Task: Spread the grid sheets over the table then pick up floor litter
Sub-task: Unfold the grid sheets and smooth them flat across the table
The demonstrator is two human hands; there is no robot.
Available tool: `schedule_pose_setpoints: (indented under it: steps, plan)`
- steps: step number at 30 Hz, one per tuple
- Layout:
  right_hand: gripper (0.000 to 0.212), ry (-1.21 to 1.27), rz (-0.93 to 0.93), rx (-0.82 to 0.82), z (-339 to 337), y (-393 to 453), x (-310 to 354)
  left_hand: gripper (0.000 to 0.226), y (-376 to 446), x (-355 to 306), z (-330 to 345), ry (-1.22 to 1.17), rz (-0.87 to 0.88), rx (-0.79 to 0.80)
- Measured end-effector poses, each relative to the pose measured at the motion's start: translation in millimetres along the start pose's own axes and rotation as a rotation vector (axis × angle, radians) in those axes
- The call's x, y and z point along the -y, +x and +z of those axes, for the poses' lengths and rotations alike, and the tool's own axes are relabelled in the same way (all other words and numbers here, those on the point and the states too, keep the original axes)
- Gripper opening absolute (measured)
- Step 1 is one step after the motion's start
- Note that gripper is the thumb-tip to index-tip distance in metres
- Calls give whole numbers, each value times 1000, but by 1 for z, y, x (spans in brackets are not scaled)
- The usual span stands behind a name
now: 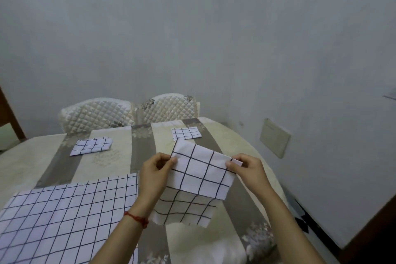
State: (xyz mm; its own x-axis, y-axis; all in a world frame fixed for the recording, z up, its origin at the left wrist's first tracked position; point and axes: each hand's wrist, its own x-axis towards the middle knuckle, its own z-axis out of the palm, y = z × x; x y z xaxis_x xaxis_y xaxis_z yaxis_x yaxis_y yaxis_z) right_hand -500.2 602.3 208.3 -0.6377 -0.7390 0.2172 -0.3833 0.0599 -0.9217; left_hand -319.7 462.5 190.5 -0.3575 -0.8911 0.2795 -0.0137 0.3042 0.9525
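I hold a partly folded white sheet with a black grid (199, 176) above the table (25, 156), right of centre. My left hand (155, 174) pinches its upper left edge, and my right hand (246, 169) pinches its upper right corner. The sheet's lower part hangs loose toward the tabletop. A larger grid sheet (64, 218) lies spread flat at the near left. Two folded grid sheets rest farther back, one at far left (91, 146) and one at far right (186, 133). No floor litter shows.
The table wears a beige and brown striped cloth. Two quilted white chairs (96, 113) stand at its far side against the grey wall. A beige wall panel (275, 138) sits low on the right wall. A dark strip of floor (302, 218) shows at the right.
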Motion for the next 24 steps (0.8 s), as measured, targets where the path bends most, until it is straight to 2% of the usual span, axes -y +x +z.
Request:
schedule_pose_setpoints:
  steps: [2,5,7,9,11,13,15,17,20,22,24]
  plan:
    - [17,2,-72,-7,-7,6,12,4,-4,-4,4,32,-28,1]
    - [25,-55,-163,42,-15,13,33,52,-8,-13,12,163,20,64]
    - [28,-148,-211,117,-18,14,48,61,-6,-26,21,233,171,154]
    - [24,-275,-270,194,-21,14,59,48,-3,-38,34,258,260,287]
    - [14,-357,-310,237,-24,13,67,20,-3,-50,47,194,213,425]
    - [9,-353,-332,231,-30,12,69,21,-2,-57,57,121,169,490]
    - [4,-325,-315,193,-37,12,65,24,2,-57,62,134,174,470]
    - [13,-304,-220,171,-50,13,56,22,6,-57,62,107,173,410]
    - [31,-234,-36,254,-74,9,38,26,15,-58,57,34,146,290]
    - [27,-174,51,300,-87,1,26,26,22,-59,54,-5,134,230]
    - [30,-125,90,271,-95,-5,17,24,25,-60,49,-34,134,187]
